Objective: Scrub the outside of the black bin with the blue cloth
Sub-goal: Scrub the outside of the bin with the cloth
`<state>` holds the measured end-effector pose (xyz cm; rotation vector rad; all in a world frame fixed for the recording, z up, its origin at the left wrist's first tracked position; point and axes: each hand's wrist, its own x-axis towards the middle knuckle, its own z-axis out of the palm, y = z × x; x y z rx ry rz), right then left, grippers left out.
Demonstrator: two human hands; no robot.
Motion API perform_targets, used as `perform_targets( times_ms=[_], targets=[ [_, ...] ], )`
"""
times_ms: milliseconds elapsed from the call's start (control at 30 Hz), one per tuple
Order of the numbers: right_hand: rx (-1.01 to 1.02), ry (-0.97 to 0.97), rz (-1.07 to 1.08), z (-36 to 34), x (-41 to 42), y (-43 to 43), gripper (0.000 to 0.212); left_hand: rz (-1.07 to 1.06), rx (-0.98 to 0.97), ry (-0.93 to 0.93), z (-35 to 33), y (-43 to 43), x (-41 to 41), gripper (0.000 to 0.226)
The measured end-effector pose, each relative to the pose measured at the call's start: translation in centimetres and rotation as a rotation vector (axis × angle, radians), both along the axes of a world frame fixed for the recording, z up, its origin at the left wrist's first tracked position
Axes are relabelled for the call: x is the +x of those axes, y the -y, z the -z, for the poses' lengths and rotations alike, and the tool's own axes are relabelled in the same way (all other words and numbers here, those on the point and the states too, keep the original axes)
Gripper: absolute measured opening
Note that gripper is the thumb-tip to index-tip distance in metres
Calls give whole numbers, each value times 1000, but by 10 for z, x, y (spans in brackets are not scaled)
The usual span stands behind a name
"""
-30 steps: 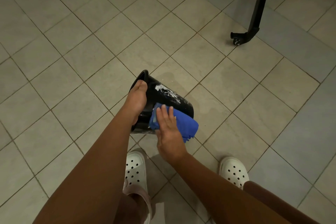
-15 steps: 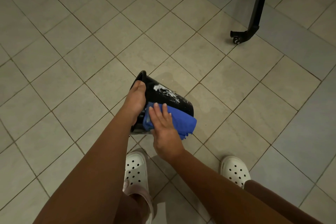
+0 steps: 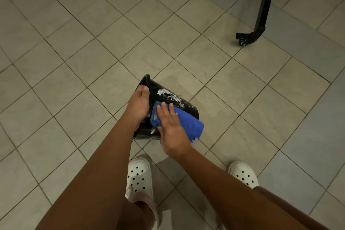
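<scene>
Head view looks down on the black bin, tipped on its side over the tiled floor, just ahead of two white clogs; whether it touches the tiles cannot be told. Its long axis runs across the picture from left to right and dips a little to the right. The wide mouth faces left and the narrower base points right.

The left hand grips the bin at the mouth, thumb laid over the outside of the rim, the other fingers hidden and probably hooked inside. The right hand lies flat on the blue cloth, fingers straight and close together, pressing it against the near wall. One end of the cloth hangs loose past the base. White suds streak the upper wall, not yet wiped.

The bin looks like thin, stiff plastic, light enough for one hand, and its glossy, soapy wall is likely slippery, so the rim is the sound place to hold. The cloth is soft and limp and needs a flat palm to stay bunched.
</scene>
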<state>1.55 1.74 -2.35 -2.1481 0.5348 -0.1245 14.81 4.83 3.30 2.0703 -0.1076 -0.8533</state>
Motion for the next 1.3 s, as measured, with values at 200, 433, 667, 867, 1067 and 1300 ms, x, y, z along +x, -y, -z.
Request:
perform_targets(
  times_ms=[200, 433, 667, 867, 1067, 1300],
  targets=[
    [70, -136, 172, 5, 0, 12, 58, 23, -11, 2, -2, 1, -2, 34],
    [-5, 9, -29, -14, 14, -1, 59, 28, -16, -54, -1, -3, -1, 32],
    [31, -125, 198, 0, 10, 12, 57, 39, -40, -122, -5, -1, -3, 30],
    [-60, 42, 130, 12, -4, 16, 51, -83, -75, -286, -8, -2, 0, 29],
    [-67, 220, 134, 15, -11, 17, 45, -127, 23, -363, -5, 5, 0, 72],
    [-245, 163, -102, 30, -29, 12, 53, -74, 60, -357, -3, 4, 0, 64]
  ],
)
